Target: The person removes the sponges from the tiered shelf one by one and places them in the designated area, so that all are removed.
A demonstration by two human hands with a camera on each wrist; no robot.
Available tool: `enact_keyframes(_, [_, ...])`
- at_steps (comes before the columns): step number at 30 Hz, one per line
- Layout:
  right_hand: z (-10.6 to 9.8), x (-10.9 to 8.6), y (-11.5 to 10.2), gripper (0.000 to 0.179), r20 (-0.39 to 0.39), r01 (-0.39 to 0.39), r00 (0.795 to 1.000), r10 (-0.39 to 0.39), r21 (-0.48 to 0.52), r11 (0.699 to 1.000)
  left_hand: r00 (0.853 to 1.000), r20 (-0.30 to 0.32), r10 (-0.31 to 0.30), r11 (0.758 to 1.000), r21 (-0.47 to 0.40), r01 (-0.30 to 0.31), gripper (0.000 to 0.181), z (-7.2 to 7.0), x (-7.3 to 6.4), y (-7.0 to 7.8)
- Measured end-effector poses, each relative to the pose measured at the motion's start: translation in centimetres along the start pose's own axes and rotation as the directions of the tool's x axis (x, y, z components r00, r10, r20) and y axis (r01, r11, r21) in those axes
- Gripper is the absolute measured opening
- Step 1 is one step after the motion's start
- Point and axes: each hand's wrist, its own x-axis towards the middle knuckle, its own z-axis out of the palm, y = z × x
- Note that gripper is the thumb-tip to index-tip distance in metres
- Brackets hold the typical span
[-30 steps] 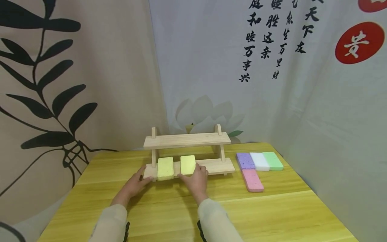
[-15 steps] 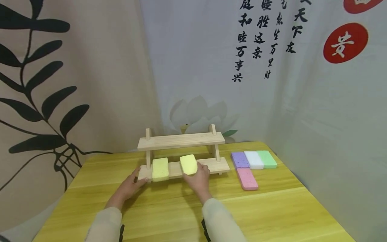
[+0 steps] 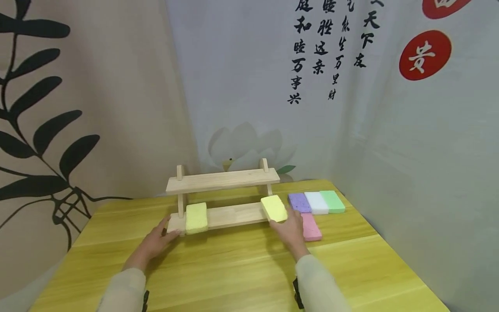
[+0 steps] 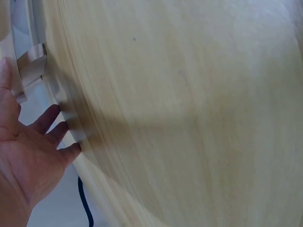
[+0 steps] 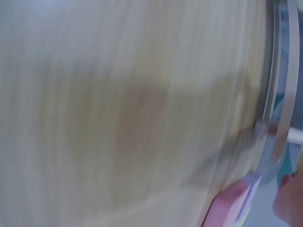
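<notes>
A small two-tier wooden rack (image 3: 224, 181) stands toward the back of the table. Against the left end of its lower board rests my left hand (image 3: 156, 240), thumb along the front edge; in the left wrist view its fingers (image 4: 53, 132) are spread and nearly straight. My right hand (image 3: 290, 229) holds a yellow sponge (image 3: 273, 208), tilted, between thumb and fingers over the lower board's right end. Another yellow sponge (image 3: 196, 218) lies on the left part of that board. In the right wrist view only a bit of my right hand (image 5: 289, 201) shows at the edge.
Right of the rack, purple (image 3: 299, 203), white (image 3: 316, 203) and green (image 3: 332, 201) sponges lie in a row on the wooden table (image 3: 218, 273). A pink sponge (image 3: 312, 229) sits in front of the purple one, partly behind my right hand. Printed curtains hang behind.
My right hand has lifted one yellow sponge from the middle of the lower board and carried it right, tilting it. The left hand stays at the rack's left end. The head view has turned slightly right.
</notes>
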Motion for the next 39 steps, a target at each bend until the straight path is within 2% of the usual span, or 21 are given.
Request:
enact_keyframes(6, [-3.7, 0.5, 2.8, 0.085, -0.007, -0.064, 0.998, 0.064, -0.012, 0.998, 1.000, 0.001, -0.010, 1.000, -0.016, 0.010, 0.087, -0.5, -0.2, -0.4])
enact_keyframes(15, [-9.6, 1.1, 8.1, 0.081, -0.076, -0.158, 0.985, 0.153, -0.061, 0.986, 1.000, 0.006, -0.004, 1.000, -0.018, 0.004, 0.090, -0.3, 0.0, -0.4])
enact_keyframes(19, [-11.4, 1.1, 9.4, 0.082, -0.068, -0.173, 0.983, 0.169, -0.063, 0.983, 1.000, 0.002, -0.009, 0.999, -0.032, 0.009, 0.091, -0.1, 0.2, -0.3])
enact_keyframes(24, [-12.1, 1.2, 10.3, 0.083, -0.016, -0.177, 0.984, 0.176, -0.098, 0.979, 1.000, -0.002, -0.019, 0.999, -0.026, 0.019, 0.091, 0.1, 0.2, -0.5])
enact_keyframes(34, [-10.9, 1.5, 10.7, 0.081, 0.043, -0.143, 0.988, 0.151, -0.154, 0.978, 0.999, -0.030, -0.009, 1.000, -0.020, 0.009, 0.089, 0.0, -0.2, -1.2])
enact_keyframes(39, [-10.7, 1.6, 10.8, 0.090, 0.061, -0.151, 0.985, 0.163, -0.161, 0.975, 0.999, -0.034, -0.003, 0.999, -0.039, 0.001, 0.088, 0.2, 0.1, -0.9])
